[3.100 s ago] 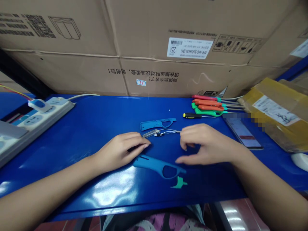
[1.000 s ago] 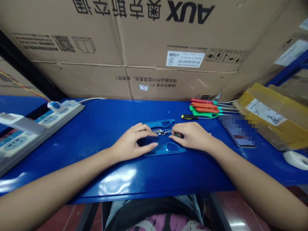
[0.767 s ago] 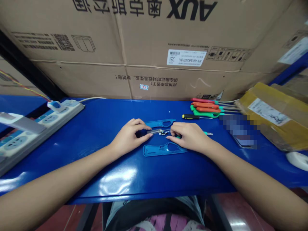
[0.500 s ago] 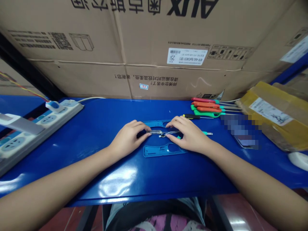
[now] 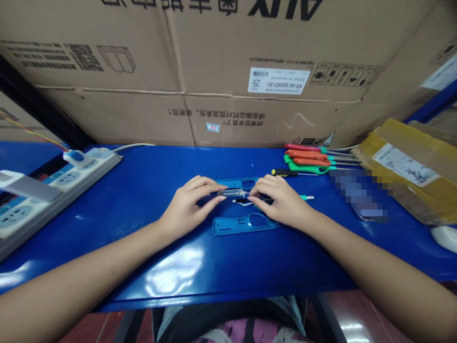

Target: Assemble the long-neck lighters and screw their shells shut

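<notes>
My left hand point(image 5: 187, 205) pinches the left end of a narrow, clear tube-like part point(image 5: 233, 192) between thumb and fingers. At its other end, the fingertips of my right hand point(image 5: 283, 202) close in a pinch. Below the tube lies a thin black piece with white wires point(image 5: 241, 201), partly hidden by my right hand. One blue plastic handle shell point(image 5: 228, 226) rests hollow side up nearer me; another blue shell point(image 5: 230, 183) lies beyond the tube. A metal shaft with a teal collar point(image 5: 307, 197) sticks out past my right hand.
Several tools with red, orange and green handles point(image 5: 309, 159) lie at the back right, by a yellow-black screwdriver point(image 5: 285, 172). Right of them are a blurred phone-like object point(image 5: 360, 195) and a taped carton point(image 5: 403, 166). A power strip point(image 5: 64, 190) runs along the left; a large cardboard box point(image 5: 214, 71) walls the back.
The clear tube has shifted slightly up and right, away from the black piece and wires. My right fingertips have drawn together at its right end.
</notes>
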A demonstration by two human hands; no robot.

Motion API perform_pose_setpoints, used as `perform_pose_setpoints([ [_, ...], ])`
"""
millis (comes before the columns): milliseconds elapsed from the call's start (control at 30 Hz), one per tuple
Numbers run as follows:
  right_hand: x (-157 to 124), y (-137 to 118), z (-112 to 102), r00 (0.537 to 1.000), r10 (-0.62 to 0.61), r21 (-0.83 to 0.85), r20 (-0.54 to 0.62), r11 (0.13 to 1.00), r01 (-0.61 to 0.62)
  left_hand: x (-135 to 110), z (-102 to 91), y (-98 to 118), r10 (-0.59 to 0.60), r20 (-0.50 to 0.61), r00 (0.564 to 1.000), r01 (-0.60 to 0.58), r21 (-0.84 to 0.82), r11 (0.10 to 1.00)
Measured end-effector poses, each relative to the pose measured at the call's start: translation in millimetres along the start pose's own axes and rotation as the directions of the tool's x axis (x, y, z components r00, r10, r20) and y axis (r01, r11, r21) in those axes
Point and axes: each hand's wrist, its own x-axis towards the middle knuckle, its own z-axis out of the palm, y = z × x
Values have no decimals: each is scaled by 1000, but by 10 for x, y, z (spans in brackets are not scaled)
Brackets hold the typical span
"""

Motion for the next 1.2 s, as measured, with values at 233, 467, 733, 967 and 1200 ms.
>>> perform_pose_setpoints([
  [233, 11, 53, -69, 999, 20, -85, 26, 996, -18, 2, 0, -2, 19, 29, 999, -19, 9, 1000],
  [467, 27, -72, -101, 999, 15, 316, 31, 948, -24, -2, -43, 47, 167, -8, 986, -166, 43, 985],
  [733, 39, -82, -13, 999, 3, 456, 44, 890, -23, -22, -37, 33, 179, 34, 983, -181, 59, 982],
  [967, 36, -77, -20, 998, 29, 356, -49, 934, -10, -3, -36, 37, 98, 67, 993, -100, 32, 994],
  [1200, 35, -51, -33, 999, 1, 352, -45, 936, 15, -4, -37, 32, 84, 82, 993, -86, 14, 996],
])
